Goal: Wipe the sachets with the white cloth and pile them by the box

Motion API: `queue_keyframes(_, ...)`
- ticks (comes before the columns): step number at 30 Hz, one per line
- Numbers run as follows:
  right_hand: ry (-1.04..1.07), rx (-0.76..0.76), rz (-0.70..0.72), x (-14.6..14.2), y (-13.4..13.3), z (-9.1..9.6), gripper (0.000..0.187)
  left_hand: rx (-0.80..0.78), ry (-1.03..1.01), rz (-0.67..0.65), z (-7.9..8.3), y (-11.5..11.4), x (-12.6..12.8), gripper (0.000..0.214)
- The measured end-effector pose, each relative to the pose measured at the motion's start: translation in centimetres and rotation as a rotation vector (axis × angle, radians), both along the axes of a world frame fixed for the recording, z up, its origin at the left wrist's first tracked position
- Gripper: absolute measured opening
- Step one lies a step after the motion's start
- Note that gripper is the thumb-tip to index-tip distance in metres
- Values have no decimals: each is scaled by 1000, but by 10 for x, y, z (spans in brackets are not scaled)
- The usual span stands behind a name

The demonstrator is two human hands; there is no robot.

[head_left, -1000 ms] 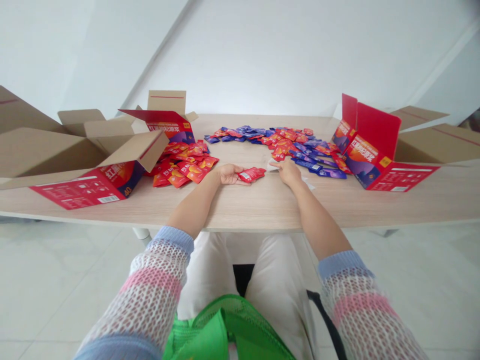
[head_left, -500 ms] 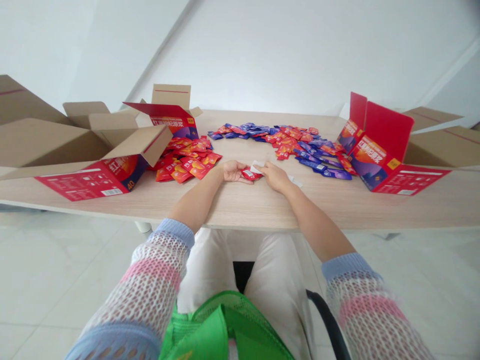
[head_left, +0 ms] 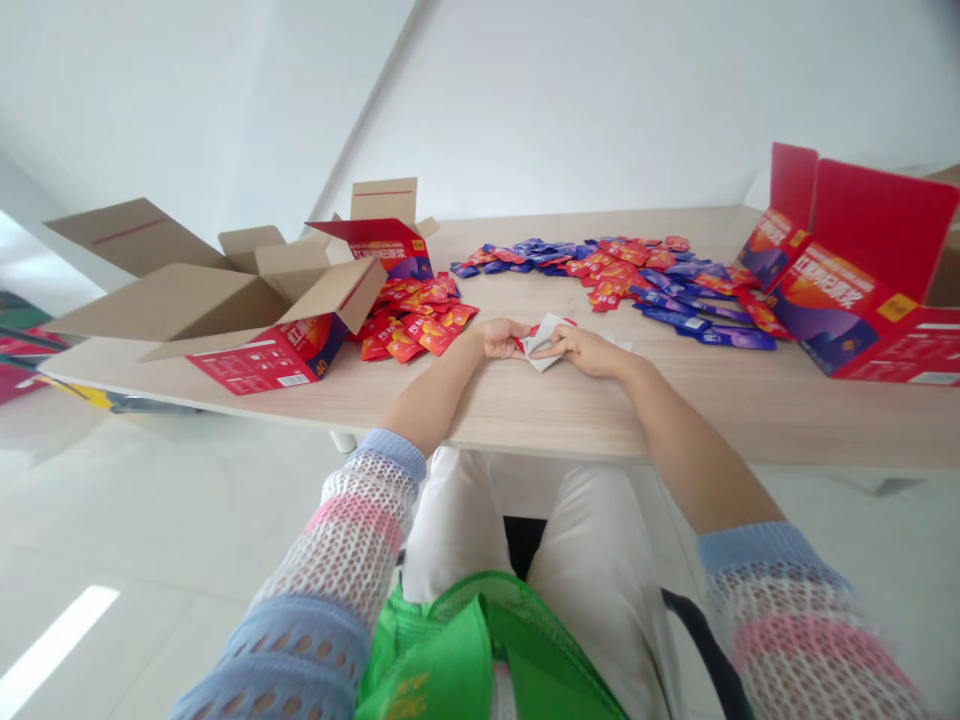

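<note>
My left hand (head_left: pixel 504 338) is closed on the left end of a small red sachet (head_left: pixel 524 344), over the middle of the table. A white tissue (head_left: pixel 546 362) lies over most of that sachet, so little of the red shows. My right hand (head_left: pixel 589 350) presses the tissue against the sachet from the right, fingers bent onto it. Just left of my left hand spreads a pile of red sachets (head_left: pixel 420 325). Beyond my right hand is a mixed heap of red and purple sachets (head_left: pixel 667 285).
An open carton (head_left: pixel 255 365) stands at the left with its flaps spread, and a smaller red box (head_left: pixel 386 245) is behind it. At the right stands another open red box (head_left: pixel 847 290). Another white piece (head_left: pixel 624 346) lies behind my right wrist. The table edge (head_left: pixel 555 455) is near my lap.
The view has swung left, so everything sits further right. The tissue, bunched at the sachet's right side before, is now spread across it, with my right fingers on top.
</note>
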State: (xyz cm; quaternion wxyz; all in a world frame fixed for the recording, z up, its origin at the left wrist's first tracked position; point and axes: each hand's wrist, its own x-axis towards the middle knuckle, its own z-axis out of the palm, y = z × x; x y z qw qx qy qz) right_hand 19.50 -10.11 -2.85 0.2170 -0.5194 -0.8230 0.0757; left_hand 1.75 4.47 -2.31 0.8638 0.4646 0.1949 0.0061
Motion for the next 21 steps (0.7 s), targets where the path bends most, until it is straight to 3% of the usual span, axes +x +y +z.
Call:
queue_keyframes(5,15,-64,-126,23,0,1,37,48,52,86,6,-7,2,35)
queue_keyframes(11,-127,-36,-613,29,-8,1,40,2,41,65,8,-8,0,37)
queue_keyframes(14,-117,13,-768,31,-10,-2,42,-48,22,26,9,-4,-1,39)
queue_keyframes(17,12,96,-779,32,-10,0,52,-67,13,-23,10,-2,-1,38)
queue_keyframes(21,188,267,-615,19,-13,15,65,-12,-70,-136,11,-3,-5,37)
